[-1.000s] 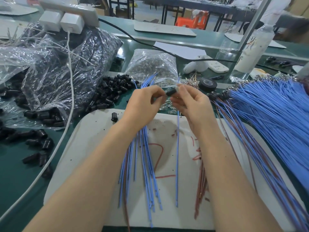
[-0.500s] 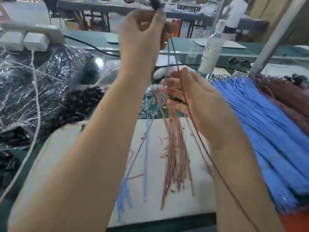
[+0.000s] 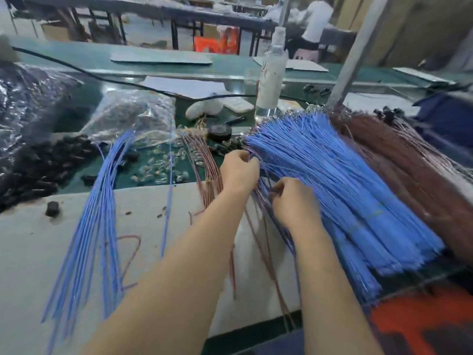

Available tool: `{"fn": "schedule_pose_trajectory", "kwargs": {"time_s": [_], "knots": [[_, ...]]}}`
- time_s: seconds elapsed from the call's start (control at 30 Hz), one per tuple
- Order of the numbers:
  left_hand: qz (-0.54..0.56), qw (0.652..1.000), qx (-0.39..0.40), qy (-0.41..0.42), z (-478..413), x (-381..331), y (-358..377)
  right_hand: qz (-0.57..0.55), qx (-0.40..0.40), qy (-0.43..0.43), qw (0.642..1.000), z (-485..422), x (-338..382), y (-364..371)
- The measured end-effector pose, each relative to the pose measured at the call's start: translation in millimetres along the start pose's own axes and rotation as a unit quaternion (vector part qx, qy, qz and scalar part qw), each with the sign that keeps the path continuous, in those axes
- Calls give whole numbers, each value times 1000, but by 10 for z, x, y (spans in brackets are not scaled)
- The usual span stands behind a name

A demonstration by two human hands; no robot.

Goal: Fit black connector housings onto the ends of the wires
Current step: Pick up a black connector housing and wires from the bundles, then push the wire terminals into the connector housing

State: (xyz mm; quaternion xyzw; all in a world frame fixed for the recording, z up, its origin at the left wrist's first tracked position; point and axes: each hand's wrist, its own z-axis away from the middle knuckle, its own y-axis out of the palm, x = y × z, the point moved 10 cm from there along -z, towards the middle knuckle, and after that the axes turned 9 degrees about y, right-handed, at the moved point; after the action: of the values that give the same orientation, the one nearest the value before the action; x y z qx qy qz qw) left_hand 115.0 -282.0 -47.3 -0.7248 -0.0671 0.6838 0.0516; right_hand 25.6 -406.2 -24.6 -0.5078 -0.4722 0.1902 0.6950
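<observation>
Two hands work at the near-left edge of a thick blue wire bundle that fans across the right of the table. The right hand has its fingers curled and pinches a few thin wires – brown and blue strands that trail toward the table's front edge. The left hand is clenched just beyond it, knuckles up, against the bundle's edge; blur hides what, if anything, it grips. A brown wire bundle lies beside the blue one, farther right.

Black connector housings sit in a heap at the far left, well apart from both hands, and one loose housing rests on the white mat. Loose blue wires lie spread over the mat's left side, with a smaller sheaf of brown wires just left of the left hand. Behind are a clear bag of small parts, a roll of black tape and a white bottle – its red markings are too blurred to read.
</observation>
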Motion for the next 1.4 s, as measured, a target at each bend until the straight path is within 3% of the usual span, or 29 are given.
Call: {"fn": "schedule_pose_trajectory", "kwargs": {"time_s": [0.2, 0.37, 0.6, 0.8, 1.03, 1.23, 1.33, 1.4], "knots": [[65, 997, -1, 50, -9, -271, -325, -23, -21, -30, 999, -3, 375, -77], [132, 982, -89, 98, 1, -506, -1189, -45, 18, -128, 991, 222, 1290, 195], [209, 947, -239, 52, 102, -46, -2594, -37, 100, -209, 972, 543, 2216, 1109], [238, 925, -297, 15, 160, 235, -3177, -13, 29, -236, 971, 474, 2532, 1295], [248, 932, -265, 10, 42, 212, -2925, 27, 6, -226, 974, 370, 2588, 1339], [213, 950, -229, 7, 23, 241, -2611, 22, 57, -243, 968, 394, 2540, 1339], [166, 963, -213, 17, 37, 205, -2571, -142, 117, -193, 964, 344, 2411, 1166], [78, 984, -144, 62, 26, 69, -2459, -301, 165, -147, 927, 309, 2287, 988]]}}
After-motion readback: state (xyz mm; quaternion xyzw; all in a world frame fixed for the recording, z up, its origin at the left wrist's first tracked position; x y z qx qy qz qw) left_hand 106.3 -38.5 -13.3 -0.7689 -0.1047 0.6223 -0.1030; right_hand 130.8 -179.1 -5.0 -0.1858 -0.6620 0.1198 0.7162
